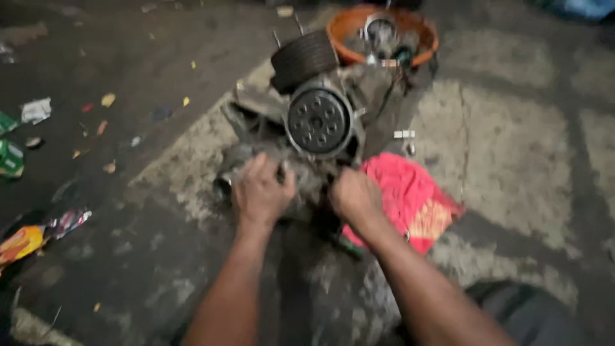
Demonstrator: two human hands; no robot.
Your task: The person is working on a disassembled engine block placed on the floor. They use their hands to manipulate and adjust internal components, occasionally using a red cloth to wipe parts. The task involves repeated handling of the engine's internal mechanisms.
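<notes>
The grimy engine block (pixel 307 138) was found on the floor, its long axis running from near to far right. Its near end was gripped by both the left hand (pixel 261 192) and the right hand (pixel 354 197), equally close, fingers curled around it.

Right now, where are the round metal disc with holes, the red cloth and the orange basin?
Round metal disc (pixel 318 122), head view: centre of its holed face.
Red cloth (pixel 405 192), head view: middle of the crumpled fabric.
Orange basin (pixel 342 24), head view: left rim.
</notes>
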